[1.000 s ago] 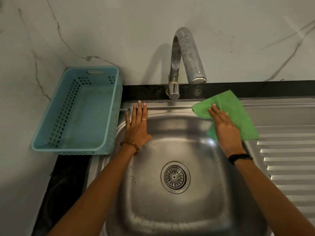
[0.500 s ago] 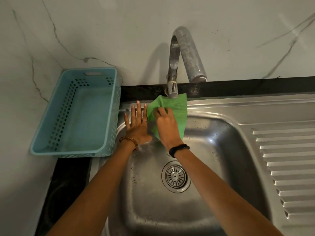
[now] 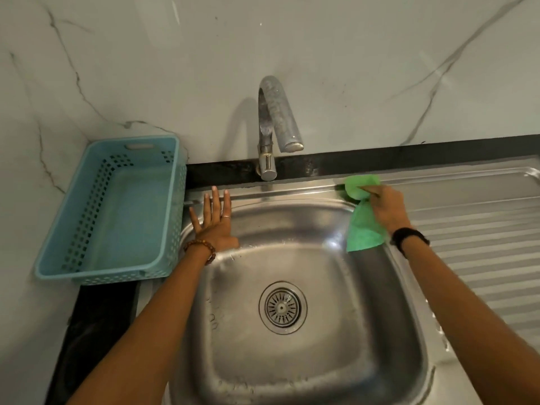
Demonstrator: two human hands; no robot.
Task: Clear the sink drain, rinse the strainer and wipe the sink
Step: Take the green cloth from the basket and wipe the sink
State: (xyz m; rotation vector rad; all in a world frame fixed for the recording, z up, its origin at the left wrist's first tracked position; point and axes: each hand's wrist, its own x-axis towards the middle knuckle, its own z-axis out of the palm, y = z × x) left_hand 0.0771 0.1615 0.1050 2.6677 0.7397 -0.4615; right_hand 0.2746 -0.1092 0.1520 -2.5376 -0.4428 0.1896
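Marble-walled kitchen corner, stainless steel sink [image 3: 292, 375] under a curved faucet [image 3: 277, 118].
Strainer [image 3: 282, 307] sits in the drain; blue perforated basket [image 3: 73, 244] far left holds nothing. Left hand [image 3: 214, 223] flat, fingers released, on the far-left rim; right hand [image 3: 387, 207] fingers clench a green cloth [image 3: 362, 229] at the far-right rim.

Dark worktop [image 3: 96, 317] has a steel sink [image 3: 292, 375] set in it, light blue plastic basket [image 3: 117, 211] sitting at the left.

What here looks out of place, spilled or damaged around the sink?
Nothing stands out. The strainer sits level in the drain, the sink holds only a few water drops, and the blue basket is upright beside it. The right hand grips the green cloth at the rim; the left hand lies flat.
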